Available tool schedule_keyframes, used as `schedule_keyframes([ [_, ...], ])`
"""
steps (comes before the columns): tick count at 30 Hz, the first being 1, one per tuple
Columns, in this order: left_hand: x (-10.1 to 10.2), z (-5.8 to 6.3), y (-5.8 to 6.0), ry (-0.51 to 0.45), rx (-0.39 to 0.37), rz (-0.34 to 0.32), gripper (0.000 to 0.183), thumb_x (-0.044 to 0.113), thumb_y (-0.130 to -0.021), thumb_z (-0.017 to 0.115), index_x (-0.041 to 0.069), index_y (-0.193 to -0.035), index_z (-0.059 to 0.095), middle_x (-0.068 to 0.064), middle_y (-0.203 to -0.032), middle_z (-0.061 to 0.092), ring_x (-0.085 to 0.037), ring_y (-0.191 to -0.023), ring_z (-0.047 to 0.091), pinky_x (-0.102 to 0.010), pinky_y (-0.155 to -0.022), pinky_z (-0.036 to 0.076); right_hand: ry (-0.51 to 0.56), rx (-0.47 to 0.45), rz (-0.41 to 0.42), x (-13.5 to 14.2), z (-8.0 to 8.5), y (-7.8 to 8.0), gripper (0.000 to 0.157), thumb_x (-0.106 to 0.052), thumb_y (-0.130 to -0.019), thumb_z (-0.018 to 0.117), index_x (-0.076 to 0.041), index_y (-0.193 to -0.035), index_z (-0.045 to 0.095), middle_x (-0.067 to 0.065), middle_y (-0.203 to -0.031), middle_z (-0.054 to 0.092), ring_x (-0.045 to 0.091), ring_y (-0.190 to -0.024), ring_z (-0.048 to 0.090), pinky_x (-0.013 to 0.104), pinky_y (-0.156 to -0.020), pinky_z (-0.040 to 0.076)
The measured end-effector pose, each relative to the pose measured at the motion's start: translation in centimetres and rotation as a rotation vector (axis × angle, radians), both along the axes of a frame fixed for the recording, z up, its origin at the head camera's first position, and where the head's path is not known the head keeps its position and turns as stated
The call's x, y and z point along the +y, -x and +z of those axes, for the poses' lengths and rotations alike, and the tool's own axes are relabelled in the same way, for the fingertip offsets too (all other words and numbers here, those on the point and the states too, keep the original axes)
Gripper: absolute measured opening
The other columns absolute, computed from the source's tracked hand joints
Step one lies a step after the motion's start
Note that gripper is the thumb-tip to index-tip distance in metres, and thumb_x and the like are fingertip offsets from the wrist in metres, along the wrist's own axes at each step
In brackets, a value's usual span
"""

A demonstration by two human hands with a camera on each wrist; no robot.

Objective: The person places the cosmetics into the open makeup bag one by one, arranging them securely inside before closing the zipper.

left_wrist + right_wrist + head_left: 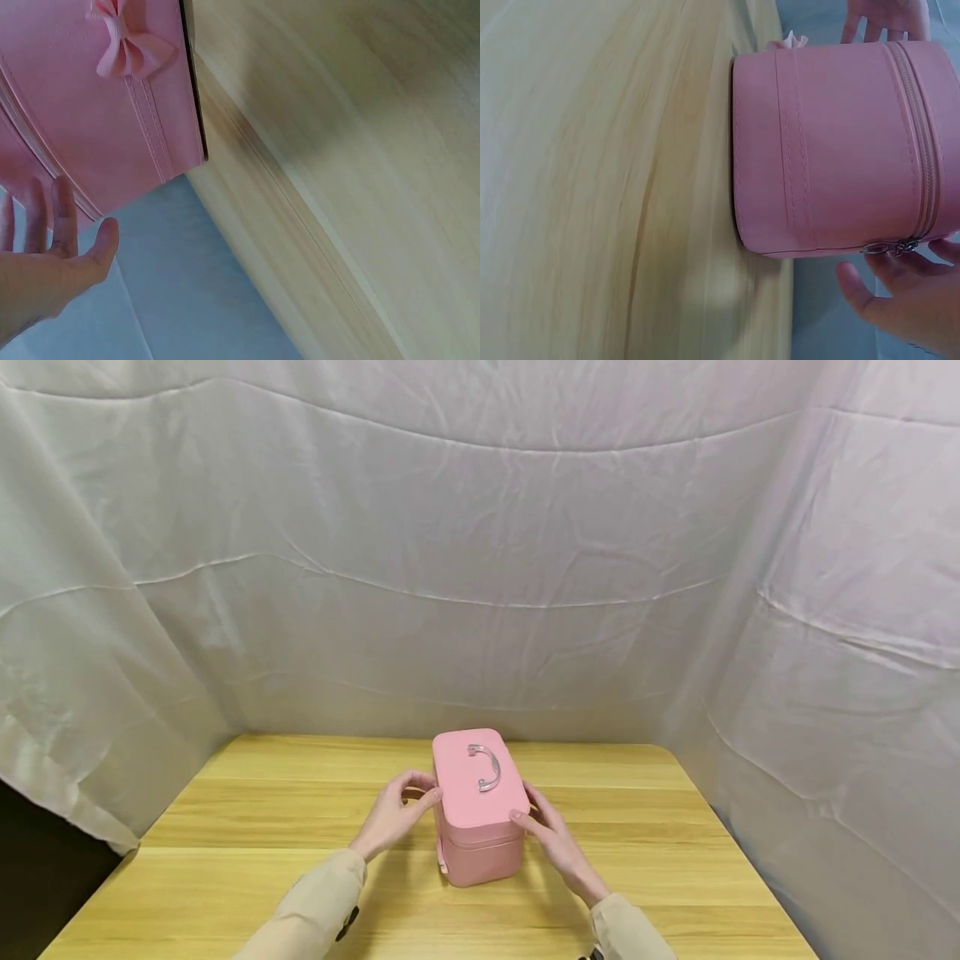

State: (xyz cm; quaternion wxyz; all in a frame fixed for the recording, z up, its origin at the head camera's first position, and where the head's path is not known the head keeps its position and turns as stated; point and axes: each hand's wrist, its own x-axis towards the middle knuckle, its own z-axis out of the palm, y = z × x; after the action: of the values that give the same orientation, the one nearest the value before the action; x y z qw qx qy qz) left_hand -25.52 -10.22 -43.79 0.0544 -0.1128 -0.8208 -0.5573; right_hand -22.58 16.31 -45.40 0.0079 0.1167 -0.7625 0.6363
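Observation:
A pink zippered case (480,785) stands upright on the wooden table, its lid down and a silver handle (491,768) on top. My left hand (401,810) is at the case's left side, fingers loosely bent and thumb by the lid's edge. In the left wrist view its spread fingers reach up to the zipper (37,142), and a pink bow (124,41) decorates that side. On the opposite side my right hand (551,837) has its thumb by the lid's near corner. Its fingers lie beside the metal zipper pulls (891,247) in the right wrist view, thumb apart.
The light wooden table (300,802) extends to both sides of the case. Pale grey curtains (480,568) hang behind the table and along its sides. A dark area (45,868) shows below the curtain at the left.

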Motion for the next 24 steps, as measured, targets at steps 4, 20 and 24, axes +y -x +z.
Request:
schedule_keyframes([
  [4,-0.1,0.0,0.4,-0.001,-0.03,-0.011,0.044,0.029,-0.098,0.066,0.007,-0.135,0.057,-0.018,-0.13,0.062,-0.034,-0.116,0.063,-0.046,-0.097,0.056,-0.043,-0.01,-0.009,0.0,-0.1,-0.1,0.068,-0.025,-0.099,0.061,-0.006,-0.157,0.031,0.022,-0.163,0.031,0.044,-0.148,0.034,0.057,-0.12,0.034],
  [20,0.4,0.4,1.7,0.044,-0.077,-0.035,0.061,0.032,-0.103,0.056,0.005,-0.153,0.035,-0.029,-0.156,0.038,-0.05,-0.136,0.047,-0.061,-0.113,0.041,-0.103,-0.001,-0.035,0.3,-0.2,0.4,0.069,-0.022,-0.096,0.066,-0.005,-0.156,0.035,0.021,-0.159,0.04,0.038,-0.145,0.04,0.036,-0.104,0.047],
  [24,0.4,0.5,1.9,0.043,-0.076,-0.042,0.064,0.032,-0.103,0.056,0.006,-0.156,0.031,-0.029,-0.159,0.034,-0.051,-0.138,0.043,-0.062,-0.115,0.039,-0.079,-0.031,-0.011,0.7,-0.3,0.8,0.067,-0.022,-0.098,0.062,-0.006,-0.157,0.034,0.021,-0.162,0.034,0.04,-0.15,0.031,0.052,-0.118,0.038],
])
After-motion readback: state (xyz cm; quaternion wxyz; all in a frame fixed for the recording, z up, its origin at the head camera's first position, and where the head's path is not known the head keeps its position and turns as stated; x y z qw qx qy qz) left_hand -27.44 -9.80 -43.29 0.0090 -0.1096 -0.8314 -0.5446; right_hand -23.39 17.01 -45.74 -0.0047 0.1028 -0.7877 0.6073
